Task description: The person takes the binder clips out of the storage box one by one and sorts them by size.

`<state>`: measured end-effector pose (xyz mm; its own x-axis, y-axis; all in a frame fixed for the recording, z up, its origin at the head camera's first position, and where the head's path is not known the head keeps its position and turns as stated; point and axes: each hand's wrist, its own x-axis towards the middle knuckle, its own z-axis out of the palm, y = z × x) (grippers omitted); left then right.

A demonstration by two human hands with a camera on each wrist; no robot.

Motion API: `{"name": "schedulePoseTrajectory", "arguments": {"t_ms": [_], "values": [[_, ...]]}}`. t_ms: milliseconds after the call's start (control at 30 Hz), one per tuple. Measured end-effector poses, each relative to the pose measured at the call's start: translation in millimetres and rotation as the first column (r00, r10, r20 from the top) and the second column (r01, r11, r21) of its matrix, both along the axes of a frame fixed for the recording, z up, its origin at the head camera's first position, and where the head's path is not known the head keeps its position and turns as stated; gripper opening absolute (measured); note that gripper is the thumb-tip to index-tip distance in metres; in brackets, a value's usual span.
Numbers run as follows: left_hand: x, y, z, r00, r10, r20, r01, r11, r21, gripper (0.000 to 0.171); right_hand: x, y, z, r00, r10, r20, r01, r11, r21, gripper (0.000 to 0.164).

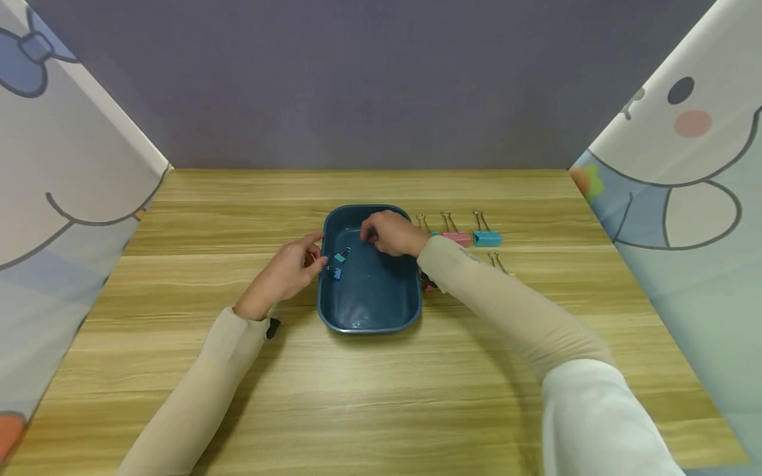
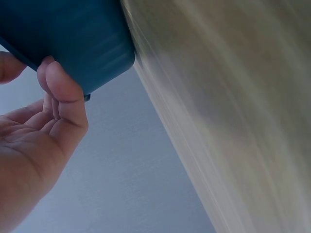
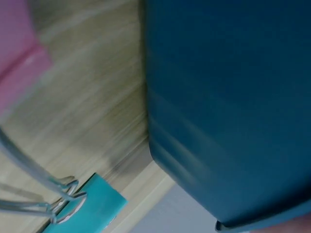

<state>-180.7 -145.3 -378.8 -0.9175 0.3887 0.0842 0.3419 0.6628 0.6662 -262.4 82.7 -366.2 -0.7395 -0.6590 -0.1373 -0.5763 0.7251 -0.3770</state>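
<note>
A dark blue plastic tray (image 1: 369,324) stands on the table. Its left rim is held by my left hand (image 1: 292,270), thumb over the edge and fingers on the outside wall, as the left wrist view (image 2: 36,141) also shows. My right hand (image 1: 389,231) reaches over the right side into the far part of the tray, fingers curled downward; what lies between its fingertips is hidden. Left of it in the tray lie a small teal binder clip (image 1: 340,258) and a small blue binder clip (image 1: 337,273). The right wrist view catches mostly the tray's outer wall (image 3: 218,111).
Right of the tray stand larger binder clips: a pink one (image 1: 457,238), a teal one (image 1: 487,238), and others partly hidden by the right sleeve (image 1: 506,311). A grey wall (image 1: 369,86) rises behind the wooden table (image 1: 357,410), with printed panels at both sides.
</note>
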Motion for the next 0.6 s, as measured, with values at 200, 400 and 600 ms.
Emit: {"name": "schedulePoseTrajectory", "arguments": {"t_ms": [200,400,600], "values": [[0.5,-0.5,0.4,1.0,-0.001,-0.001,0.001,1.0,0.0,0.052,-2.9,-3.3,-2.1,1.0,-0.001,-0.001,0.001,1.0,0.019,0.021],[0.4,-1.1,-0.5,1.0,0.002,-0.004,-0.002,1.0,0.003,0.052,-3.5,-4.5,-2.0,0.999,-0.014,0.036,0.011,0.998,0.063,0.025],[0.5,-1.2,-0.6,1.0,0.003,0.008,-0.003,1.0,0.006,0.052,-3.9,-4.4,-0.1,0.996,-0.019,0.087,0.01,0.994,0.106,0.038]]}}
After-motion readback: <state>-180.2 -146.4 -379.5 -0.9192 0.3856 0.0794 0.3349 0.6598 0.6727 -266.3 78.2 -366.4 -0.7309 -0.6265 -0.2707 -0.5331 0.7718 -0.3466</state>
